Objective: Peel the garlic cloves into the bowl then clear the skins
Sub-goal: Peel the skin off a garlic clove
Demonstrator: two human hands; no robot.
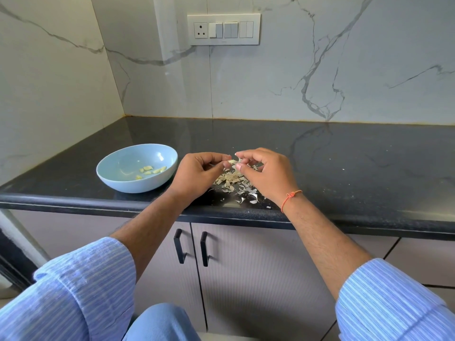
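Observation:
A small garlic clove (232, 162) is held above the black counter between both hands. My left hand (198, 174) pinches it from the left with thumb and fingertips. My right hand (264, 173) pinches its papery skin from the right, fingers curled. Directly beneath them lies a heap of pale garlic skins (234, 184), spreading toward the counter's front edge. A light blue bowl (115, 168) stands to the left of my left hand and holds several peeled yellowish cloves (150, 170).
The black counter (344, 168) runs to a marble wall behind and on the left. Its rounded front edge lies just below my wrists. Cupboard doors with black handles (192, 247) are under it. A switch plate (223, 29) sits on the wall.

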